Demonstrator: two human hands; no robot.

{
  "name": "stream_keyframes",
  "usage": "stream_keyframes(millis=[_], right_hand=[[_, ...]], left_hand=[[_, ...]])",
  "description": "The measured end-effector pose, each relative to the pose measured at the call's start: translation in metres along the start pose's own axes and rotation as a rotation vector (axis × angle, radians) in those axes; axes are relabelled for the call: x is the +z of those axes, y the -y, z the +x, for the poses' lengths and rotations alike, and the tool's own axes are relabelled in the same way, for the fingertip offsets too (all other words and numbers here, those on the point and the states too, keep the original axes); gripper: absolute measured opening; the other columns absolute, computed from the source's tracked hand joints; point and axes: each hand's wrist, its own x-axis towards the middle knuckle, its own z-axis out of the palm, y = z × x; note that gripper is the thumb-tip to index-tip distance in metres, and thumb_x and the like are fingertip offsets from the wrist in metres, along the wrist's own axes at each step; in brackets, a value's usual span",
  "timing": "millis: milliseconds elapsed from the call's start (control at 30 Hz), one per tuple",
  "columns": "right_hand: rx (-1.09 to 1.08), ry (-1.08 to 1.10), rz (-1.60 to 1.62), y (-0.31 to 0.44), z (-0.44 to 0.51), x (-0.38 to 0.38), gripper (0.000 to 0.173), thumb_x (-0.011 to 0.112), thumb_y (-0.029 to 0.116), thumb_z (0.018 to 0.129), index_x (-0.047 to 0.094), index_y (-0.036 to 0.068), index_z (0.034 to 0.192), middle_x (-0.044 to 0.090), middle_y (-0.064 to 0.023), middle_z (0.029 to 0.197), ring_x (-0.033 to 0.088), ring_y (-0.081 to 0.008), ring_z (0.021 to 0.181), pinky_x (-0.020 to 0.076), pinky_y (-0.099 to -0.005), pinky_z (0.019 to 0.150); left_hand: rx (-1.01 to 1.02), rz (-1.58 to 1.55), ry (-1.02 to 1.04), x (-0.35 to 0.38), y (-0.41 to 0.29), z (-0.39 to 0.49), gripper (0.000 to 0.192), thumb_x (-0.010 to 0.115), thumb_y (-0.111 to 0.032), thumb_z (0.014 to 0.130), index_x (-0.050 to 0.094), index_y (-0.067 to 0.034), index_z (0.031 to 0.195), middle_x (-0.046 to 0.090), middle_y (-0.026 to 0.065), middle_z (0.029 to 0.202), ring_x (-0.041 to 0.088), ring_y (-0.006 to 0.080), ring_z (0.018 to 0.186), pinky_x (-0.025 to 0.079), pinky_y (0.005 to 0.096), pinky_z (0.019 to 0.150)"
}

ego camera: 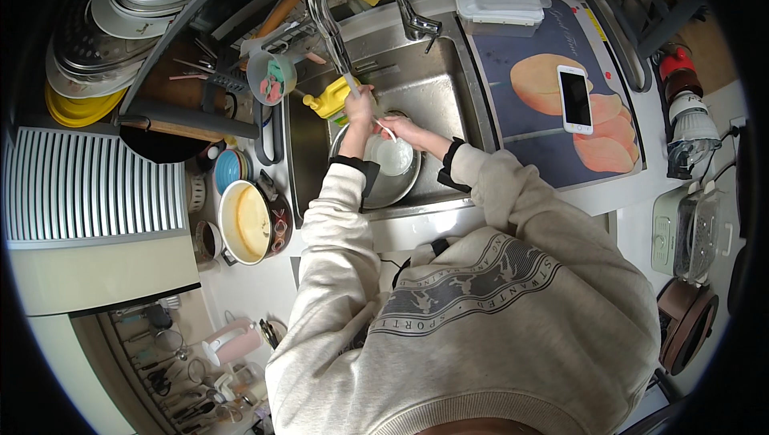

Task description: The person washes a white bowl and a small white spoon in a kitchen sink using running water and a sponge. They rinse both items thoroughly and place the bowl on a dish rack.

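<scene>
My left hand (359, 107) is closed around the grey lower end of the chrome faucet spout (328, 14), above the stainless steel sink (447, 98). Close beside it, my right hand (404, 129) holds a slim white utensil (386, 130), perhaps a spoon; its far part is hidden by the fingers. Below both hands a round metal basin (384, 194) rests in the sink, with a whitish bowl or cloudy water (393, 157) inside it. A yellow detergent bottle (330, 101) lies tilted behind my left hand.
Left of the sink stand a cream-lined pot (245, 222), stacked blue bowls (230, 170) and a clear cup with sponges (271, 77). Right of it, a mat (510, 116) bears a white phone (575, 98) and plastic food containers (498, 5). A dish rack (180, 20) rises at the left.
</scene>
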Motion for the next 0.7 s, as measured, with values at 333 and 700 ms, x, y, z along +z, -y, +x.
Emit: stream_keyframes(millis=[333,700], right_hand=[[-0.153,-0.142,0.018,0.029,0.034,0.016,0.014,0.051,0.002,0.075,0.058,-0.001,0.087,0.061,-0.0077,0.08,0.058,-0.0135,0.072,0.0458,-0.0233,0.065],[-0.108,-0.137,0.09,0.029,0.058,0.02,0.01,0.052,0.007,0.075,0.058,0.002,0.081,0.059,-0.007,0.069,0.056,-0.0125,0.059,0.0437,-0.0239,0.048]], left_hand=[[0.101,0.033,0.025,-0.015,-0.028,-0.022,0.014,0.049,-0.017,0.083,0.054,-0.005,0.084,0.052,0.002,0.071,0.047,0.0107,0.061,0.038,0.0244,0.053],[-0.02,-0.259,-0.021,-0.029,-0.034,-0.029,0.022,0.044,-0.028,0.087,0.047,-0.006,0.086,0.044,-0.0002,0.059,0.047,0.0083,0.052,0.037,0.0207,0.045]])
